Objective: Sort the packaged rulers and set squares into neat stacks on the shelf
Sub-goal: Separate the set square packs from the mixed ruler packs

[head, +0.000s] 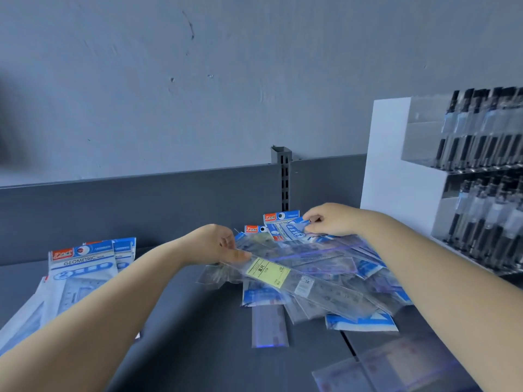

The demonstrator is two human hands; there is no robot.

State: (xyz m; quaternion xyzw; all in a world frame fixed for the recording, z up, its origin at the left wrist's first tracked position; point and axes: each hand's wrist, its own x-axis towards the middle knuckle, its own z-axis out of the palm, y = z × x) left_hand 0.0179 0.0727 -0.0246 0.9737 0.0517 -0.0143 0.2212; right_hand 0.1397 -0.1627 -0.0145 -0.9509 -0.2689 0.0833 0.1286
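1. Left hand [219,244]: thumb and fingers pinched on the end of a clear ruler pack [305,281] with a yellow label, lying across the top of the pile [325,267].
2. Right hand [329,220]: fingers closed on a blue set square pack [285,229] at the pile's back edge.
3. Pile sits mid-shelf [181,321], packs overlapping at mixed angles.
4. Stack of set square packs [82,267] lies well left, partly behind the left forearm.
5. Pen rack [464,171] stands just right of the pile, beside the right forearm.
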